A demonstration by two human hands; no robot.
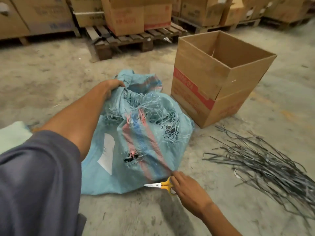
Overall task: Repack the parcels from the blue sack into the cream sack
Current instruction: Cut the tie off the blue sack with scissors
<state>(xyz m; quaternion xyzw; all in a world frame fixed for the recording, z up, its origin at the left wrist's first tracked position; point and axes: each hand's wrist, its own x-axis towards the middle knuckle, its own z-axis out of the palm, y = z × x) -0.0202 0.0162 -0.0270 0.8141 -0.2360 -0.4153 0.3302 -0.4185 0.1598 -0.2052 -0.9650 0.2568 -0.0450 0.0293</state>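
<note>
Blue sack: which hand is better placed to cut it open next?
Right. The right hand already holds the yellow scissors at the near edge of the blue sack. The left hand is busy gripping its bunched top.

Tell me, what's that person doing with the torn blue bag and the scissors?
A person is working on a blue sack lying on the concrete floor. The left hand grips the sack's bunched top, and the right hand holds yellow-handled scissors at its lower edge. The sack is badly frayed, with holes in it. An open cardboard box stands just behind it, and a pile of dark strips lies on the floor to the right. No parcels are out yet.
</note>
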